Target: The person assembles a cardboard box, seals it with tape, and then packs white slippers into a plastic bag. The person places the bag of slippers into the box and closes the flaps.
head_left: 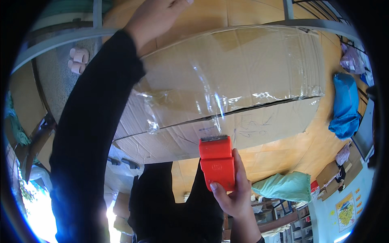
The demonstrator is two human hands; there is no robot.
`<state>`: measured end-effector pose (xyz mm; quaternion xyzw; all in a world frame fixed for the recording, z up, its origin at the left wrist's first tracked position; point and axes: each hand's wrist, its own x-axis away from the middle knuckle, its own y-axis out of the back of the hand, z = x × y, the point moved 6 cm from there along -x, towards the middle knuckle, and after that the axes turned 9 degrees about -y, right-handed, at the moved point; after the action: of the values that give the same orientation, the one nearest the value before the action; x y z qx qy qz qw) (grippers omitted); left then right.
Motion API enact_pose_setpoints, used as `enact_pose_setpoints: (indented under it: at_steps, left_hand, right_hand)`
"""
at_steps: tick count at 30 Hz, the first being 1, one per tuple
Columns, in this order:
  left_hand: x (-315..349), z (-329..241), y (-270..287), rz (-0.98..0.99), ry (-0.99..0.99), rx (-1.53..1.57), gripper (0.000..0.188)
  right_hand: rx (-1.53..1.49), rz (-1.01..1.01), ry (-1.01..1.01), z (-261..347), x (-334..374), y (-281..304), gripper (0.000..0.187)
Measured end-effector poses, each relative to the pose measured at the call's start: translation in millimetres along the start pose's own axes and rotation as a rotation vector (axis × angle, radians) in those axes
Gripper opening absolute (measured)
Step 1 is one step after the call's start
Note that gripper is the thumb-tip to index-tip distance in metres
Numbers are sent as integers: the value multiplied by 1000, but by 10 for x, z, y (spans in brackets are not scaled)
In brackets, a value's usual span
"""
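Observation:
My right hand point(233, 196) grips a red tape dispenser point(217, 166). The dispenser's toothed metal blade points away from me, over the near side of a large cardboard box point(259, 77). Clear tape point(210, 93) runs across the top of the box down toward the dispenser, and more shiny tape lies near the corners. A dark, narrow gap point(243, 110) crosses the box lengthwise, with handwriting on the panel nearer to me. Beyond the far left side of the box reaches my left hand point(156, 18). Its fingers are mostly cut off by the upper edge.
A grey metal rail point(332, 28) bends behind the box. Pink slippers point(79, 60) lie on the floor at left. To the right are a blue bundle point(345, 105) and a pale green sack point(283, 186) on the tiled floor. Shelves stand at lower right.

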<state>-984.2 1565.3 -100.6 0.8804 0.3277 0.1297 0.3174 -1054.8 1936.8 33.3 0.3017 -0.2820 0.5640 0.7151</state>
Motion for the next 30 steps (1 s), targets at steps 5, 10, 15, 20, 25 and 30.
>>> enact_pose_setpoints:
  at_steps: [5, 10, 15, 20, 25, 30]
  left_hand:
    - [464, -545, -313, 195, 57, -269, 52]
    - [450, -576, -420, 246, 98, -354, 59]
    - [408, -303, -442, 396, 265, -256, 70]
    - [344, -634, -421, 201, 81, -252, 68]
    - [996, -1497, -640, 245, -450, -593, 73]
    - [1419, -1665, -1155, 422, -246, -716, 84]
  right_hand:
    - [-24, -23, -43, -312, -5, -6, 76]
    - [-54, -76, -55, -993, 293, -18, 76]
    - [-4, -101, -38, -1794, 551, -19, 79]
    - [198, -83, 70, -2276, -89, -82, 72]
    - [266, -45, 297, -2268, -546, -1, 58]
    - [281, 24, 315, -2248, -692, 25, 63]
